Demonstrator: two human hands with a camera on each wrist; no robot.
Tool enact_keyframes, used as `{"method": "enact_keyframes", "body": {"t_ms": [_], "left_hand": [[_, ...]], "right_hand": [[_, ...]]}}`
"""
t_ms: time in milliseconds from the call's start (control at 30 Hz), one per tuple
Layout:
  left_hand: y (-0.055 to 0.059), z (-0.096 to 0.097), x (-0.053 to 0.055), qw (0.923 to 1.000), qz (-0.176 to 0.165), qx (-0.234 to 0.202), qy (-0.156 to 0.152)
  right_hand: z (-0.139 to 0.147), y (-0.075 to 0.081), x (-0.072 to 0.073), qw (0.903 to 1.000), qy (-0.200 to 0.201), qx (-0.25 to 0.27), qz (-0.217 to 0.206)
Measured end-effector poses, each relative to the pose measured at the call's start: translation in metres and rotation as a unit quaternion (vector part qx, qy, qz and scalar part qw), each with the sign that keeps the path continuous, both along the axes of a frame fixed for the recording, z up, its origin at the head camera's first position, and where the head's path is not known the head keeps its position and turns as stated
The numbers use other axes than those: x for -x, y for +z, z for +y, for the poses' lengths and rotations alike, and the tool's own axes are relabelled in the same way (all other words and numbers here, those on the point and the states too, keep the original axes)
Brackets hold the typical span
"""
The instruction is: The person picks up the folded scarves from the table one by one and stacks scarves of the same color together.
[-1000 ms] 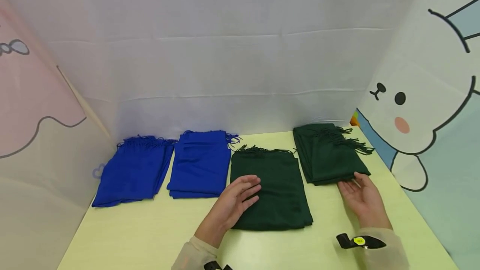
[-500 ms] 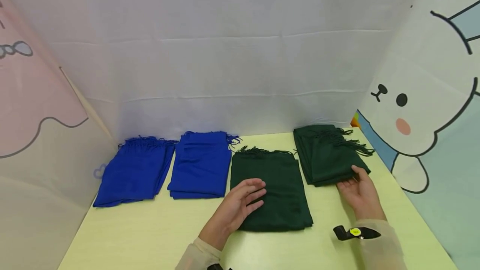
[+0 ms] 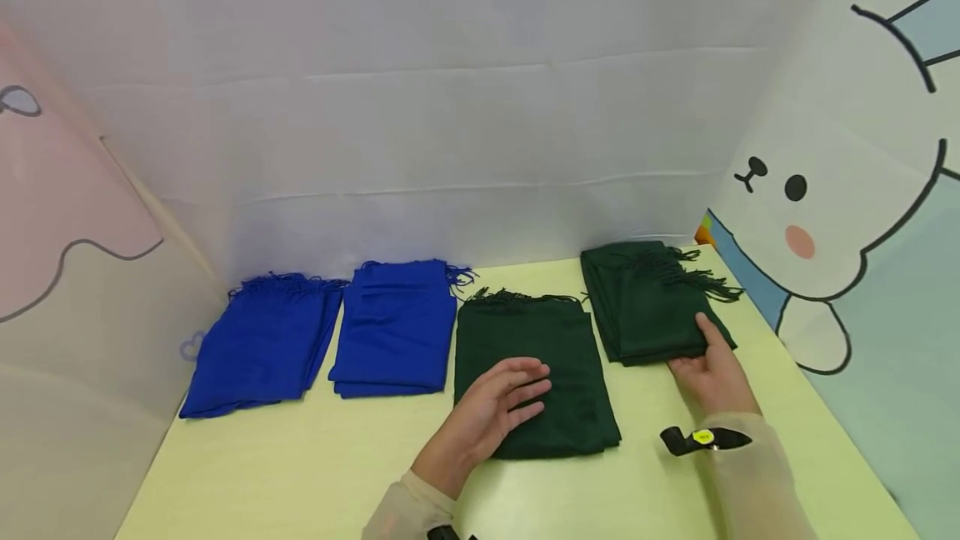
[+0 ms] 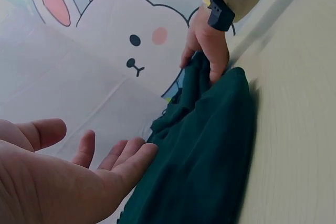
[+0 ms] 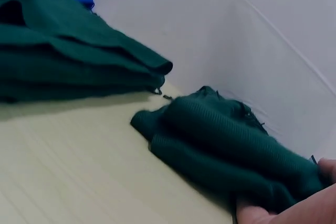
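A folded dark green scarf (image 3: pixel 645 307) with fringe lies at the back right. My right hand (image 3: pixel 712 377) grips its near edge, thumb on top and fingers underneath; the right wrist view shows the scarf's thick folds (image 5: pixel 226 145) between thumb and fingers. Over a second, wider folded green scarf (image 3: pixel 532 336) in the middle, my left hand (image 3: pixel 495 415) is held with its fingers loosely extended, palm facing right. It grips nothing. From the left wrist view, its fingers (image 4: pixel 131 163) are close beside that scarf; whether they touch it I cannot tell.
Two folded blue fringed scarves, one in the left middle (image 3: pixel 397 327) and one at the far left (image 3: pixel 262 344), lie on the pale yellow table (image 3: pixel 300 473). A white cloth wall (image 3: pixel 450 132) stands behind, and a rabbit-printed sheet (image 3: pixel 862 215) borders the right side.
My right thumb has moved farther up onto the right green scarf's near edge. The left hand has drifted a little to the right over the middle scarf. The scarves lie essentially as before.
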State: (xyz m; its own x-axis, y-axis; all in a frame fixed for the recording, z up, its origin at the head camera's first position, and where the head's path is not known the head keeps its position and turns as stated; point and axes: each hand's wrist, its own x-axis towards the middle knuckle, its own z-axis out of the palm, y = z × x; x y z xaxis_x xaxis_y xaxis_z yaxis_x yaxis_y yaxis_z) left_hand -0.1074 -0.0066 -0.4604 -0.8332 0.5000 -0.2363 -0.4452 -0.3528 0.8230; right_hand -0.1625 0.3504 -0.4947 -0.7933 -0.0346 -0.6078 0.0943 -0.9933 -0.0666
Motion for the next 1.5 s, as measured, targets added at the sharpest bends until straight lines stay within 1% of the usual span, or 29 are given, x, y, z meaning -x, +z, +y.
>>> {"method": "enact_keyframes", "body": {"t_ms": [133,233,333,433,600,733,833,933,1033,1133,1200,1267,1333,1500], "left_hand": [[0.002,0.014,0.002,0.9999,0.000,-0.011,-0.007],[0.003,0.028,0.004,0.9995,-0.004,-0.022,-0.022],[0.002,0.044,0.005,0.9988,-0.015,-0.027,-0.037],[-0.002,0.058,0.007,0.9981,-0.033,-0.029,-0.044],[-0.009,0.079,0.009,0.9966,-0.060,-0.038,-0.042],[-0.017,0.094,0.014,0.9942,-0.082,-0.050,-0.048],[-0.023,0.105,0.019,0.9910,-0.110,-0.065,-0.040],[-0.027,0.113,0.022,0.9873,-0.136,-0.080,-0.017],[-0.028,0.120,0.025,0.9852,-0.149,-0.085,0.001],[-0.031,0.125,0.028,0.9831,-0.160,-0.088,0.009],[-0.032,0.128,0.030,0.9812,-0.171,-0.089,0.013],[-0.033,0.130,0.032,0.9784,-0.183,-0.096,0.014],[-0.034,0.131,0.035,0.9736,-0.199,-0.110,0.015],[-0.035,0.134,0.043,0.9549,-0.245,-0.167,0.021]], "right_hand": [[0.002,0.001,0.005,0.9999,-0.003,0.014,-0.006],[0.002,0.003,0.006,0.9996,-0.005,0.024,-0.010],[0.002,0.004,0.006,0.9994,-0.005,0.032,-0.015],[0.002,0.003,0.005,0.9991,-0.006,0.035,-0.022],[0.003,0.002,0.004,0.9992,-0.011,0.031,-0.022],[0.005,0.000,0.004,0.9993,-0.014,0.027,-0.024],[0.004,-0.003,0.005,0.9992,-0.014,0.021,-0.030],[0.003,-0.005,0.004,0.9992,-0.014,0.013,-0.035],[0.000,-0.003,0.003,0.9992,-0.015,0.013,-0.035],[-0.003,0.001,0.000,0.9995,-0.014,0.006,-0.029],[-0.006,0.005,-0.002,0.9998,-0.012,0.000,-0.016],[-0.011,0.011,-0.005,0.9999,-0.010,-0.009,-0.003],[-0.016,0.016,-0.007,0.9998,-0.008,-0.013,0.011],[-0.029,0.029,-0.011,0.9994,-0.010,-0.008,0.033]]}}
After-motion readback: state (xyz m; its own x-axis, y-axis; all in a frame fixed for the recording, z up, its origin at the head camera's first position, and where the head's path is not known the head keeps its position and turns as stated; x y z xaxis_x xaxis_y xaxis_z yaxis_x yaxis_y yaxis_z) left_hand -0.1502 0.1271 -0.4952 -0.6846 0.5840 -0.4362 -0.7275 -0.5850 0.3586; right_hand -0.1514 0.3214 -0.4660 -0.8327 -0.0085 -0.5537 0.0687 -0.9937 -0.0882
